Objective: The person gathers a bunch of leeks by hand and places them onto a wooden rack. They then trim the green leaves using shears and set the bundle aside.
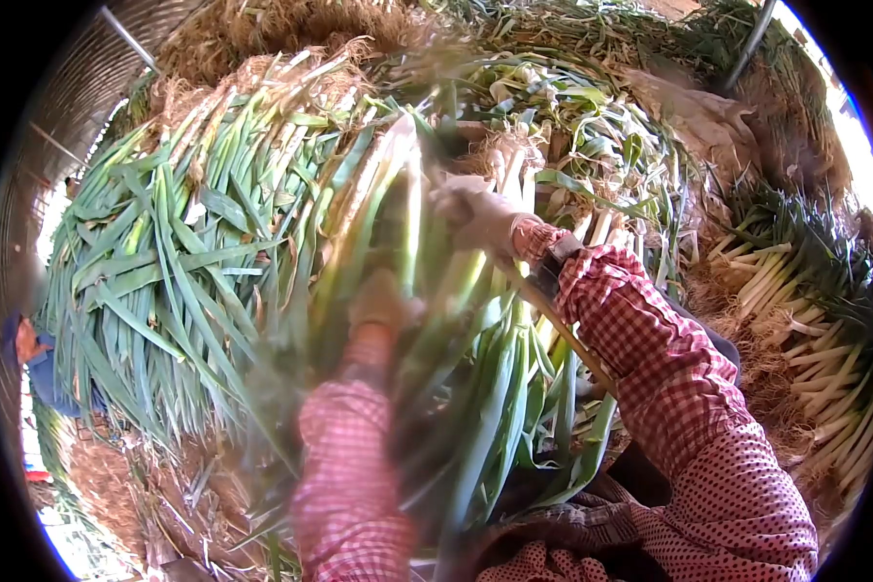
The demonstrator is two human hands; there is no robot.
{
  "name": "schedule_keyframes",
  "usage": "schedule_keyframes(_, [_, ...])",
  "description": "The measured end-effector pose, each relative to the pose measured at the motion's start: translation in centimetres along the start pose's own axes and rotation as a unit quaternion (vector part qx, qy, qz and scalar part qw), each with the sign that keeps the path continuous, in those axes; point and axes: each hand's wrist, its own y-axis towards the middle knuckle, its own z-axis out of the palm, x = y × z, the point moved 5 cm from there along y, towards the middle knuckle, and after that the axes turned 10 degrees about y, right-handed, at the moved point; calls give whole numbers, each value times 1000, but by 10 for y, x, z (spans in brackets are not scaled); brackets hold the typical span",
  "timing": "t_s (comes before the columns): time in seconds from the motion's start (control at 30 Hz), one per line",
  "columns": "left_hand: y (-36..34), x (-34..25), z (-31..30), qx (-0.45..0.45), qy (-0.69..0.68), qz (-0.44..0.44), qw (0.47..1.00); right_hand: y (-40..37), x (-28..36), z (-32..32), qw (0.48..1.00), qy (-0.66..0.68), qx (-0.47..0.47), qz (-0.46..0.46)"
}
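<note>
My left hand (pixel 383 299), blurred by motion, is over the green leaves of a leek (pixel 410 238) at the centre; its fingers are smeared. Up and to the right, my right hand (pixel 475 211), pale and apparently gloved, is beside the white stems of the leeks. Its fingertips are blurred, and whatever they hold cannot be made out. A bundle of leeks (pixel 500 417) with long green leaves lies below my right hand. Left of my hands spreads a large heap of leeks (pixel 184 242), roots toward the top.
Trimmed leeks (pixel 824 359) with white stems lie in a row at the right. Loose peeled leaves (pixel 601 126) are piled behind my right hand. Brown roots and debris (pixel 107 485) cover the lower left. Part of another person (pixel 44 364) shows at the left edge.
</note>
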Motion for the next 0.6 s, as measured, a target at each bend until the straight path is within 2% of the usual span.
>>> schedule_keyframes(0.03, [-1, 6, 15, -6, -2, 17, 1000, -9, -2, -5, 999, 48, -9, 1])
schedule_keyframes(0.07, [-5, 10, 31, -41, -27, 54, 997, -4, -23, -4, 997, 56, 10, 52])
schedule_keyframes(0.1, [-22, -1, 26, -43, -40, 80, 995, -17, -7, -3, 999, 23, 21, 42])
schedule_keyframes(0.13, [-37, -9, 25, -43, -62, 84, 994, -35, 12, 7, 995, 54, 85, 3])
schedule_keyframes(0.17, [-48, -12, 24, -45, -83, 90, 991, -48, 17, 21, 992, 44, 116, 4])
schedule_keyframes(0.2, [-48, -8, 38, -84, -90, 147, 982, -60, 23, 35, 988, 34, 147, 4])
schedule_keyframes(0.23, [-58, -13, 35, -85, -106, 155, 978, -73, 28, 48, 984, 25, 178, 4])
schedule_keyframes(0.27, [-64, -18, 37, -83, -93, 203, 971, -73, 17, 72, 972, 38, 227, -38])
schedule_keyframes(0.33, [-68, -18, 33, -158, -98, 264, 947, -61, -3, 105, 961, -23, 267, -70])
schedule_keyframes(0.37, [-70, -13, 27, -230, -116, 273, 927, -54, -7, 117, 959, -94, 259, -58])
schedule_keyframes(0.43, [-65, 2, 10, -224, -65, 197, 952, -49, 11, 117, 952, -183, 244, -18])
schedule_keyframes(0.5, [-52, 24, -31, -61, 73, 23, 995, -54, 71, 86, 948, -219, 228, 37])
schedule_keyframes(0.53, [-46, 37, -39, -122, 81, -6, 989, -36, 59, 89, 967, -161, 193, 39])
schedule_keyframes(0.57, [-40, 49, -44, -183, 87, -35, 979, -17, 51, 90, 972, -192, 137, 11])
schedule_keyframes(0.6, [-30, 58, -40, -180, 128, -59, 974, 3, 41, 88, 977, -183, 111, 13])
